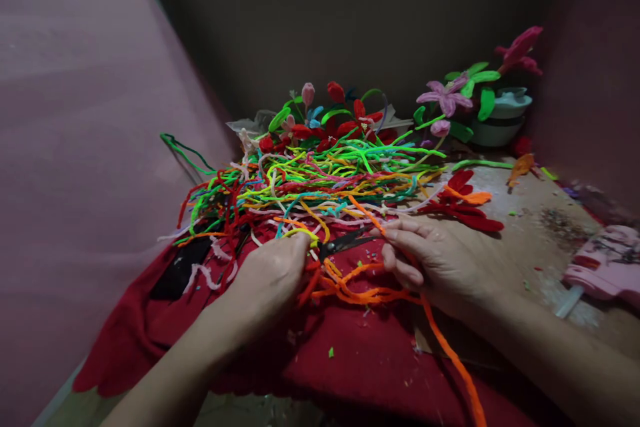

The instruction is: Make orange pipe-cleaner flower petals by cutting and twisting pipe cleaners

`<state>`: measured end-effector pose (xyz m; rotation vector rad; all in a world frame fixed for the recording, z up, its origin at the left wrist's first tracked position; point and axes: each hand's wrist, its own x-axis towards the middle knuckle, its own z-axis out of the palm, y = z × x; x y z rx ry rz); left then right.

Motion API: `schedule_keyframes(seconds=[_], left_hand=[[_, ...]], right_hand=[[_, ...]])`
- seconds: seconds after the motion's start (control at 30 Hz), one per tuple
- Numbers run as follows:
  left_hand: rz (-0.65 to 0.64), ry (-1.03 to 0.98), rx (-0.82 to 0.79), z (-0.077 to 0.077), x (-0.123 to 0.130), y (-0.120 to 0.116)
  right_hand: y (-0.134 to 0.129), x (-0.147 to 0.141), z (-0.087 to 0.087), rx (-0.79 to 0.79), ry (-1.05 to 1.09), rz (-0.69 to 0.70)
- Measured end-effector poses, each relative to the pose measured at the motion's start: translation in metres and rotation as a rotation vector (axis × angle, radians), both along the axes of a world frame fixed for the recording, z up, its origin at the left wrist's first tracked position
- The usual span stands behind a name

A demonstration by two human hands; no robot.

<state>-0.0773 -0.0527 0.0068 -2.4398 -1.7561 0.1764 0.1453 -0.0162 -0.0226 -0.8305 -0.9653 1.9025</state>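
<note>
My left hand [275, 273] is closed round the yellow handles of a pair of scissors [343, 242], whose dark blades point right and stand a little apart. Between thumb and fingers, my right hand [425, 250] pinches an orange pipe cleaner [450, 347]. One end of it rises past the blade tips, and the other hangs down toward the front. Whether the blades touch it I cannot tell. Below the scissors, more orange pipe cleaners [360, 295] lie on the red cloth [320, 360]. Just beyond both hands spreads a heap of many-coloured pipe cleaners [320, 180].
Fuzzy red flowers [345, 127] stand behind the heap. At the back right is a pale pot [500, 123] with pink and purple flowers. A red flower piece [463, 203] lies on the board [540, 213], and a pink glue gun [605, 267] rests at the right. Pink walls flank both sides.
</note>
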Motion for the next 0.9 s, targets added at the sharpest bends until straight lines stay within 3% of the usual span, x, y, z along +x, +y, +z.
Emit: schedule_keyframes(seconds=[0.37, 0.7, 0.9], left_hand=[[0.006, 0.154, -0.01, -0.001, 0.021, 0.007], [-0.014, 0.183, -0.002, 0.002, 0.023, 0.004], [-0.012, 0.184, -0.097, 0.002, 0.023, 0.003]], right_hand=[[-0.004, 0.001, 0.004, 0.041, -0.098, -0.049], [-0.006, 0.001, 0.008, 0.024, -0.128, -0.049], [-0.004, 0.001, 0.005, 0.019, -0.116, -0.024]])
